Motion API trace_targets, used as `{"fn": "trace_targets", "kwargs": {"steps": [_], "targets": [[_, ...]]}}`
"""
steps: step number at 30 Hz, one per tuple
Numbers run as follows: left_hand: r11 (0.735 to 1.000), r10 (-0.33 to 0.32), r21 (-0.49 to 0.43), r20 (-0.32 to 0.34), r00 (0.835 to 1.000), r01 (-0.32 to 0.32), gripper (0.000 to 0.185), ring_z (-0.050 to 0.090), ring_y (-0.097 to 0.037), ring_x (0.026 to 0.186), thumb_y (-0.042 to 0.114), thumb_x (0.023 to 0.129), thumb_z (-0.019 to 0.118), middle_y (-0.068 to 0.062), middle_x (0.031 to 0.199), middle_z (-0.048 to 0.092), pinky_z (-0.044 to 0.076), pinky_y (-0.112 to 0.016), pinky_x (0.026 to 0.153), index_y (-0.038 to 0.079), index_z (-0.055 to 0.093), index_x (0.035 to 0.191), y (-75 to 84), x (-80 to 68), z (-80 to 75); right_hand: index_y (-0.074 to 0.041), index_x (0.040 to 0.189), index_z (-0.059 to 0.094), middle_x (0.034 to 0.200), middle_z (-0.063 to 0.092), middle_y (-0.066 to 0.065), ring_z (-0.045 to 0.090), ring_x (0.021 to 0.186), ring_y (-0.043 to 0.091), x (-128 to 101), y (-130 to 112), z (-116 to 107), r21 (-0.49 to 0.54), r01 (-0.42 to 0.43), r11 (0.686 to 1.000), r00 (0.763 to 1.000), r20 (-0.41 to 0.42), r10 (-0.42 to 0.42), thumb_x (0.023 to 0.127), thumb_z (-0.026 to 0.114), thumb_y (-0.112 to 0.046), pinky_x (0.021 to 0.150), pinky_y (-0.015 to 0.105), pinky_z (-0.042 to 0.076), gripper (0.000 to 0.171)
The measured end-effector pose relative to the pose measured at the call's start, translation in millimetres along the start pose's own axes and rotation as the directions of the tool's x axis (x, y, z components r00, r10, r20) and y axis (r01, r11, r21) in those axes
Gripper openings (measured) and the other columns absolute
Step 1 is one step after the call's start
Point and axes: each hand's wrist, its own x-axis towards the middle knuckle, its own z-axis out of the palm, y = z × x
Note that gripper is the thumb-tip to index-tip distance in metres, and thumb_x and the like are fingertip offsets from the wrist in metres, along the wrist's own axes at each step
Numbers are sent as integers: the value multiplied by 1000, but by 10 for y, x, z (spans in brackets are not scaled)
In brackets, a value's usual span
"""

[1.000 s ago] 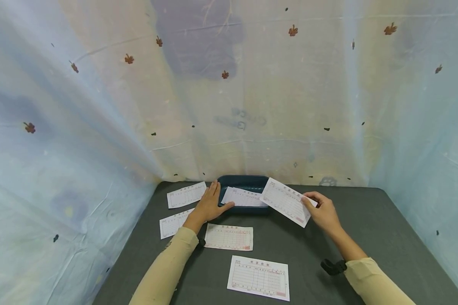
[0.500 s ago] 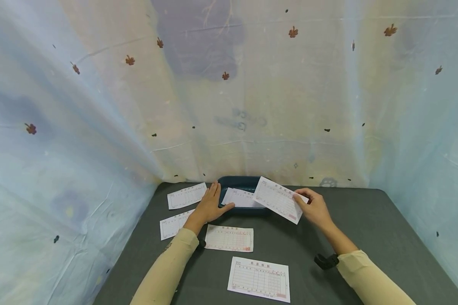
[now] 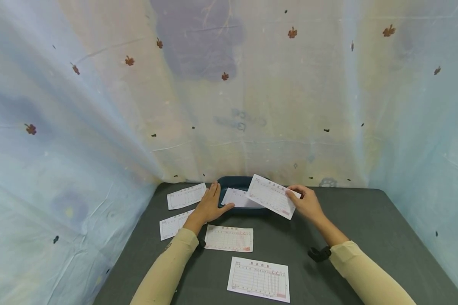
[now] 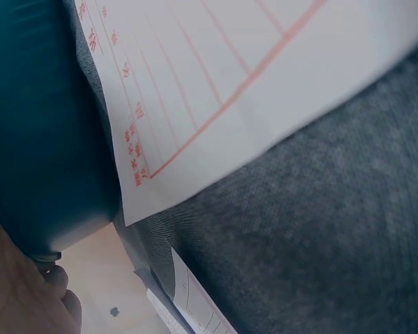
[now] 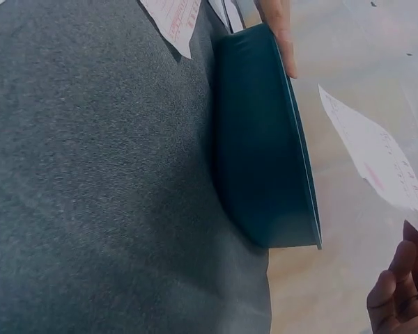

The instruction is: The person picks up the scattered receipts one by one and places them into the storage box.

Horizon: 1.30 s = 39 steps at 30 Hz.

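Note:
A printed form slip [image 3: 271, 195] is pinched at its right corner between the thumb and fingers of my right hand [image 3: 306, 205], tilted over the dark teal plastic tray [image 3: 244, 210]. In the right wrist view the slip [image 5: 380, 156] is apart from the tray [image 5: 265, 139], beyond its rim. Other form slips [image 3: 238, 198] lie inside the tray, partly covered by the held one. My left hand [image 3: 209, 206] rests on the tray's left end, fingers straight and thumb over the front rim. The left wrist view catches only part of that hand [image 4: 21, 285] beside the tray [image 4: 49, 139].
Two slips lie left of the tray, an upper slip [image 3: 186, 196] and a lower slip [image 3: 174, 224] partly behind my left wrist. A pinkish slip [image 3: 230, 238] and a larger white slip [image 3: 258, 279] lie in front on the grey tabletop [image 3: 366, 237]. Patterned curtain [image 3: 290, 106] surrounds the table.
My right hand has moved left, carrying the form slip farther over the tray. My left hand stays on the tray's left end.

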Motion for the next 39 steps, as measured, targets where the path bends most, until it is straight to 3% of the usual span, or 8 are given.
{"fn": "trace_targets", "kwargs": {"steps": [9,16,29,39], "targets": [[1000,15,11,-2,1000,-15,113,8,-38,166,77,101,50,-22,179,5,10,-53,134,-5,10,170,-17,12,29,9,121,73,114,74,28,59,75,15,123,5,115,9,3,1000,1000,24,-3,106,71,-14,61,25,47,28],[1000,4,17,4,1000,-4,114,7,-36,167,78,101,50,-20,179,6,7,-51,134,-2,10,170,8,8,9,4,121,75,115,73,23,58,82,26,228,-29,218,-8,-53,999,997,59,53,107,70,-18,66,29,46,27],[1000,14,-9,2,1000,-14,117,8,-39,166,81,99,48,-23,179,6,11,-55,133,-5,11,170,-5,29,16,3,124,73,117,73,22,65,90,27,390,-51,378,-44,-94,995,992,79,97,108,68,-20,73,30,51,29],[1000,5,-16,15,1000,-4,117,4,-36,167,80,99,51,-20,180,2,8,-53,134,-2,7,170,-73,67,71,3,120,75,114,74,21,63,88,27,496,-37,500,-35,-53,998,995,77,56,107,69,-18,73,32,50,26]]}}
